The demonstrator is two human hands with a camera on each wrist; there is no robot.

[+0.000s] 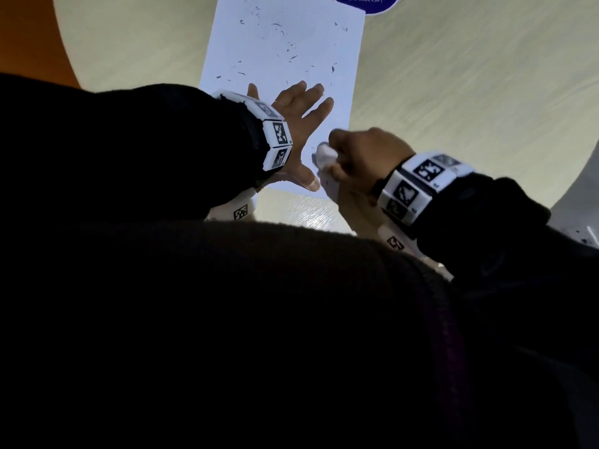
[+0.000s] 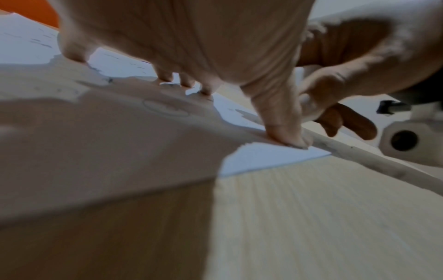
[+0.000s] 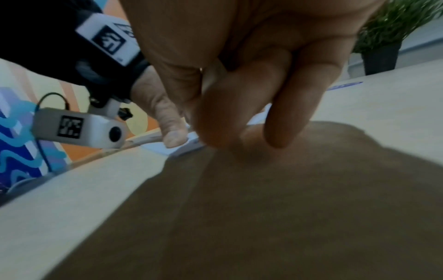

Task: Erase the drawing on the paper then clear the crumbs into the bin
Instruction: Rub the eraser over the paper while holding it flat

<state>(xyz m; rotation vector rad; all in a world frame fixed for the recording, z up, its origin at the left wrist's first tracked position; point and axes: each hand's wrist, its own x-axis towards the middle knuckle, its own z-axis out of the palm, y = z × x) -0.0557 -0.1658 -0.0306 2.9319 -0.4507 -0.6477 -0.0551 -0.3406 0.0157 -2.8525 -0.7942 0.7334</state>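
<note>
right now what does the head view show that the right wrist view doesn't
Only the head view shows the whole sheet of paper with dark eraser crumbs scattered over it, the white eraser gripped by the right hand at the sheet's near right corner, and a blue round sticker at the table's far edge.

Only the right wrist view shows a potted plant and a colourful wall behind.

Both show the left hand pressing the paper flat, thumb spread, on the pale wooden table.
</note>
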